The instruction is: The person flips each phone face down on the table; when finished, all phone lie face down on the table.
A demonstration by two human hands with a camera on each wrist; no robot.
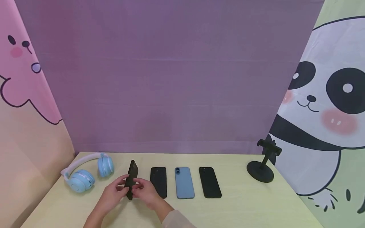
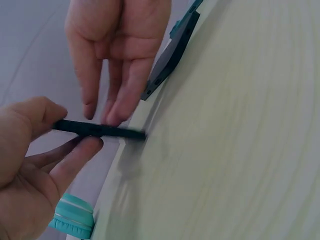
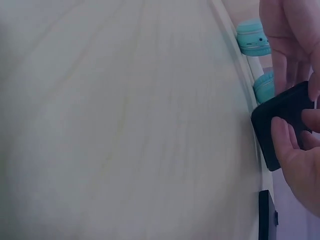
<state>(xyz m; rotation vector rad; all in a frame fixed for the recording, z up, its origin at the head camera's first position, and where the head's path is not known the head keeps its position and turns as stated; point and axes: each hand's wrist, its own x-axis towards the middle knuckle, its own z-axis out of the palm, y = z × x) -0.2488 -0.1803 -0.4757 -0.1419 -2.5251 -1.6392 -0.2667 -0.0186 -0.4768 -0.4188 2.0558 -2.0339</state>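
Observation:
A black smartphone stands up off the tabletop, its narrow edge turned toward me in the head view. My left hand pinches it from the left, and the left wrist view has the thumb at one edge and fingers beneath. From the other side my right hand meets the same phone, fairly straight fingertips against its flat face in the right wrist view. Just right of the hands lies another black phone, partly covered by the right hand.
Farther right lie a light blue phone and one more black phone, in a row. Blue headphones rest at the left of the table. A black stand with a round base is at the back right.

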